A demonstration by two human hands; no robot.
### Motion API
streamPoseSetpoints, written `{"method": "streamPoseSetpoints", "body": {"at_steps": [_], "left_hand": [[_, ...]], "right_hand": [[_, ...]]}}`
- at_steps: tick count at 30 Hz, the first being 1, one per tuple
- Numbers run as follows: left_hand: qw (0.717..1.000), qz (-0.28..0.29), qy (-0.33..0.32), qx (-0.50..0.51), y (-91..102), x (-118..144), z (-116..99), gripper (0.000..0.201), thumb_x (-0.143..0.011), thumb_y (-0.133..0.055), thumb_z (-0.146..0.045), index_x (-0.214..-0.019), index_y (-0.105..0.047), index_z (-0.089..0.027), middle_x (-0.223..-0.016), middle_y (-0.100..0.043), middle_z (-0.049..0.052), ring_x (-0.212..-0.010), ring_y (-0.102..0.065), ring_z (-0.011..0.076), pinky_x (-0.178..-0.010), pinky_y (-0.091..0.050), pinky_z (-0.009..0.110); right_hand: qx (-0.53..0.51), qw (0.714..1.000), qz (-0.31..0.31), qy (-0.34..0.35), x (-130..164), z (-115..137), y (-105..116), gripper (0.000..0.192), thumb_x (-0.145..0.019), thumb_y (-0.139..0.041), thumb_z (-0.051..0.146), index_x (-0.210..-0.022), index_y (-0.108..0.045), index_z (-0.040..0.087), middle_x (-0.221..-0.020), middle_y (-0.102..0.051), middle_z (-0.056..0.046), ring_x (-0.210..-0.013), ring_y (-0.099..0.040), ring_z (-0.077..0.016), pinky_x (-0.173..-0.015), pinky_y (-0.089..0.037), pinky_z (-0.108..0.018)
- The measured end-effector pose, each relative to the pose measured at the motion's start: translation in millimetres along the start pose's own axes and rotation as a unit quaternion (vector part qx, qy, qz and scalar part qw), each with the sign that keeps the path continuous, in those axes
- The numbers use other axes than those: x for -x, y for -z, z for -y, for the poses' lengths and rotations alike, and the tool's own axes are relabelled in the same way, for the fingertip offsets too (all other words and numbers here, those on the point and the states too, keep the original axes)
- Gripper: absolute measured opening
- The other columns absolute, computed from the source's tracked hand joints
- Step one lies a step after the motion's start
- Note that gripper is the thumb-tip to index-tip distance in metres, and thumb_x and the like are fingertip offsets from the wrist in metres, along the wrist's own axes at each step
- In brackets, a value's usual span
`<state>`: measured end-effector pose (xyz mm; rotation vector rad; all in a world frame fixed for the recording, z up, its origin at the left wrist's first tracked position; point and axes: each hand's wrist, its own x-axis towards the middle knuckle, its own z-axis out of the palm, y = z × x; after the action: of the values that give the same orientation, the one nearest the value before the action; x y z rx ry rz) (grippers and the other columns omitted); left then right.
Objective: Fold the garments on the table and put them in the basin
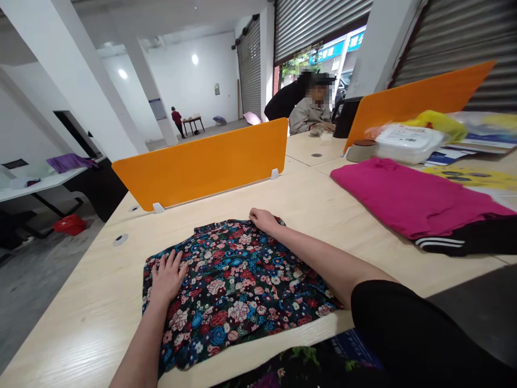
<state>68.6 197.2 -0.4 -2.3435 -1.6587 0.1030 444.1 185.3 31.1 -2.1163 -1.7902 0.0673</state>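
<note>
Pressing flat on a floral cloth (234, 285) spread on the surface (81, 312), the left hand (167, 277) has fingers apart; the right hand (263, 220) grips its far edge, fingers curled.

- Bright, even light fills the room, with daylight entering through the open shutter (323, 32) at the back right.
- Two ceiling lamps (123, 74) burn out to white spots on the far wall.
- A soft sheen lies on the pale table (81, 328) at lower left; shadows under the arms are faint.
- Wide-angle distortion bends the pillars (76, 81) and stretches the frame's edges.
- The floral cloth (234, 291) is sharp; the yellow bag (440, 125) at right is smeared.
- A seated person's face is pixelated.
</note>
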Motion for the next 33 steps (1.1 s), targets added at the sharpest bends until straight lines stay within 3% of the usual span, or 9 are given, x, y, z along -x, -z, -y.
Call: {"method": "streamPoseSetpoints", "body": {"at_steps": [3,5,8,13,17,21,25,29,33], "left_hand": [[1.000,-0.006,-0.005,-0.006,0.3,1,-1,0.056,-0.095,-0.025,-0.041,-0.148,-0.033,-0.023,-0.156,-0.027,0.005,-0.142,-0.025,0.0316,-0.112,-0.023,0.054],[1.000,-0.010,-0.008,-0.003,-0.1,1,-2,0.056,-0.095,-0.025,-0.041,-0.148,-0.033,-0.024,-0.156,-0.028,0.005,-0.141,-0.026,0.0316,-0.111,-0.024,0.054],[1.000,-0.012,-0.005,0.009,-2.8,0,0,0.056,-0.094,-0.026,-0.041,-0.148,-0.032,-0.025,-0.156,-0.029,0.004,-0.140,-0.027,0.0321,-0.110,-0.026,0.054],[0.999,0.019,-0.003,0.027,-1.5,-7,5,0.058,-0.093,-0.028,-0.043,-0.148,-0.031,-0.024,-0.157,-0.025,0.003,-0.141,-0.025,0.0347,-0.109,-0.026,0.056],[0.999,0.014,0.018,0.033,24.5,-9,-14,0.058,-0.093,-0.033,-0.045,-0.144,-0.040,-0.019,-0.154,-0.031,0.011,-0.139,-0.029,0.0362,-0.108,-0.027,0.059],[0.982,-0.089,-0.141,0.088,47.9,16,-65,0.059,-0.095,-0.031,-0.050,-0.145,-0.038,-0.021,-0.156,-0.026,0.008,-0.144,-0.020,0.0307,-0.114,-0.022,0.054],[0.925,-0.096,-0.343,0.130,38.4,60,-106,0.065,-0.090,-0.041,-0.058,-0.148,-0.026,-0.036,-0.157,-0.027,0.002,-0.144,-0.019,0.0334,-0.112,-0.024,0.058],[0.924,-0.069,-0.350,0.141,28.9,82,-112,0.065,-0.090,-0.041,-0.057,-0.149,-0.025,-0.035,-0.157,-0.026,0.004,-0.143,-0.019,0.0343,-0.111,-0.027,0.058],[0.929,-0.041,-0.335,0.152,35.4,82,-109,0.062,-0.090,-0.036,-0.060,-0.147,-0.032,-0.034,-0.156,-0.027,0.003,-0.143,-0.021,0.0343,-0.110,-0.028,0.061]], "right_hand": [[0.014,0.999,-0.045,-0.021,12,10,5,0.026,-0.095,-0.040,0.020,-0.108,-0.062,0.014,-0.111,-0.066,-0.015,-0.108,-0.057,-0.0252,-0.090,-0.040,-0.036],[0.008,0.997,-0.055,0.060,32,19,3,0.032,-0.097,-0.041,0.029,-0.120,-0.058,0.015,-0.127,-0.059,-0.015,-0.122,-0.049,-0.0256,-0.101,-0.034,-0.042],[-0.003,0.976,0.017,0.216,65,25,-10,0.055,-0.095,-0.040,0.053,-0.141,-0.044,0.023,-0.148,-0.041,-0.011,-0.138,-0.030,-0.0281,-0.112,-0.017,-0.053],[-0.021,0.981,0.115,0.157,80,6,-14,0.068,-0.093,-0.027,0.065,-0.149,-0.031,0.027,-0.157,-0.024,-0.007,-0.144,-0.017,-0.0308,-0.112,-0.007,-0.063],[-0.010,0.982,0.073,0.174,63,14,5,0.061,-0.096,-0.028,0.059,-0.148,-0.033,0.028,-0.156,-0.027,-0.008,-0.143,-0.019,-0.0293,-0.112,-0.008,-0.063],[0.006,0.966,0.049,0.254,37,46,3,0.059,-0.095,-0.032,0.058,-0.147,-0.034,0.030,-0.156,-0.027,-0.007,-0.144,-0.016,-0.0296,-0.112,-0.007,-0.064],[0.011,0.956,0.096,0.275,8,60,-23,0.060,-0.094,-0.033,0.061,-0.147,-0.033,0.034,-0.157,-0.025,-0.006,-0.144,-0.016,-0.0322,-0.109,-0.009,-0.067],[0.011,0.963,0.100,0.251,-11,59,-44,0.059,-0.095,-0.031,0.060,-0.147,-0.035,0.033,-0.154,-0.032,-0.005,-0.141,-0.024,-0.0306,-0.112,-0.011,-0.062],[0.005,0.964,0.098,0.247,-5,58,-39,0.060,-0.094,-0.032,0.060,-0.147,-0.035,0.031,-0.154,-0.032,-0.005,-0.142,-0.021,-0.0296,-0.112,-0.009,-0.060]]}}
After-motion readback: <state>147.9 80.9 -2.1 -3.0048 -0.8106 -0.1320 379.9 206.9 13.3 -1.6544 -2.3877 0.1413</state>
